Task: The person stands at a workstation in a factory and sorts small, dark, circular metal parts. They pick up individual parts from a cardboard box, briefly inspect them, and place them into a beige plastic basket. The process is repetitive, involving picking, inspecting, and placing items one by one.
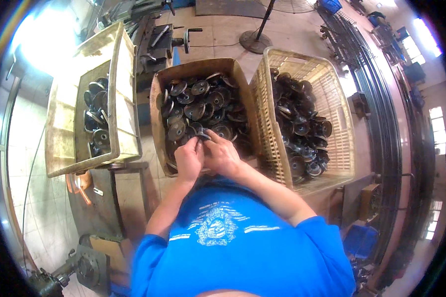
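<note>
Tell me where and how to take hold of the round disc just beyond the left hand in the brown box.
Best take the disc by its outer rim, coming from above: its broad round face is turned upward and exposed, while other discs crowd around it. The left hand is nearest, but holds a metal part.

The blue shirt (248, 262) bears white lettering (261, 229) around a crest (216, 229), all too small to read.
</note>
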`<state>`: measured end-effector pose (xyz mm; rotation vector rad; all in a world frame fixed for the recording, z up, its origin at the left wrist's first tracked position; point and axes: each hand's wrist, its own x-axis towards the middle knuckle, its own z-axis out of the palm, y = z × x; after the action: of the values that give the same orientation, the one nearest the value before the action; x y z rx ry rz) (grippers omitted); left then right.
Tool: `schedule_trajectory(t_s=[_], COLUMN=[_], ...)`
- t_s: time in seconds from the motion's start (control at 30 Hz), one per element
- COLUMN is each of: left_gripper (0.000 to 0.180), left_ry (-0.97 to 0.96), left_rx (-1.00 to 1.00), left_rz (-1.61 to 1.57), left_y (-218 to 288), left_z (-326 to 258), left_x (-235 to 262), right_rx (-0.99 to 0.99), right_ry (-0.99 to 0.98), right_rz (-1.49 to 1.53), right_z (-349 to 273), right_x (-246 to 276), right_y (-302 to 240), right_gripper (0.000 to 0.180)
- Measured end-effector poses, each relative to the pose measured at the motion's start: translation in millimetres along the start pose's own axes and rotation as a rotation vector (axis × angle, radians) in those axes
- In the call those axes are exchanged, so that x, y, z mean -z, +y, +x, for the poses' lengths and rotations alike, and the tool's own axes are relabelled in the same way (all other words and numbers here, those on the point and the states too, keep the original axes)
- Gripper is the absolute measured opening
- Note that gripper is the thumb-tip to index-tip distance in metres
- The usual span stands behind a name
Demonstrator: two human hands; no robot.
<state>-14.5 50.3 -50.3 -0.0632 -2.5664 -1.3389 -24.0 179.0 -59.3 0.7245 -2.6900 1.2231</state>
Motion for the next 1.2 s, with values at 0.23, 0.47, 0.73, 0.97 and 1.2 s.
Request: schedule_trajectory(t_s=[0.23, 0.47, 0.73, 0.97, 1.2], left_gripper=[0.012, 0.012, 0.015, 0.015, 0.02], left_ry=[-0.093, -0.164, -0.084, -0.137, -0.104], left_rx=[0.027, 0.086, 0.149, 0.269, 0.382], left_rz=[0.011, -0.1, -0.461, -0.259, -0.572], left_y=[-23, -30, -61, -66, -54], left_z=[5, 9, 6, -25, -3], left_x=[-8, -9, -21, -26, 18], right_rx=[-0.015, -0.018, -0.092, -0.025, -1.119], right_ry=[-0.019, 0.005, -0.155, 0.113, 0.183], right_rz=[-0.056, -0.034, -0.083, -0.214, -0.142], right_z=[7, 16, 24, 40, 89], right_x=[-13, -14, -12, 1, 19], right_y=[18, 23, 17, 79, 161], right_gripper=[0.025, 0.022, 0.039, 0.04, 0.033])
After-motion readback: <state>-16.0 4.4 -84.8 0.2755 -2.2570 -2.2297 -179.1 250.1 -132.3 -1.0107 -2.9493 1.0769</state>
